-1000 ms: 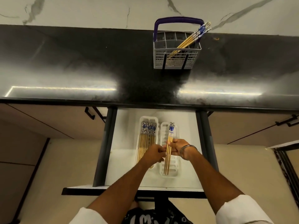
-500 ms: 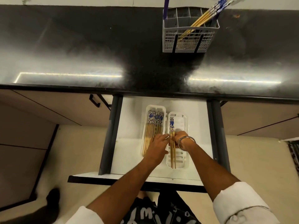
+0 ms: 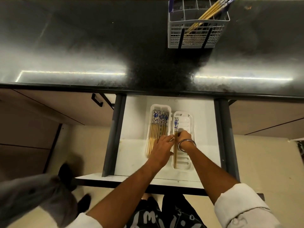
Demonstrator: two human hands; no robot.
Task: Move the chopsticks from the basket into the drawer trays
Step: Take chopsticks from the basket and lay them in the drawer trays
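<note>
A pair of bamboo chopsticks with blue-and-white tops lies along the left side of the right white tray in the open drawer. My left hand and my right hand, which wears a metal bangle, both pinch this pair at its middle. The left tray holds several chopsticks side by side. On the counter at the top right, a grey wire basket with a purple handle holds several more chopsticks leaning to the right.
The black countertop overhangs the back of the drawer. Dark drawer rails run along both sides. A cabinet handle shows on the left. Another person's grey-clad leg and dark shoes stand at the lower left.
The pair has come down from a tilted hold to lie flat in the right tray. The camera has tipped down, so the basket sits higher in view. A person's leg has entered at lower left.
</note>
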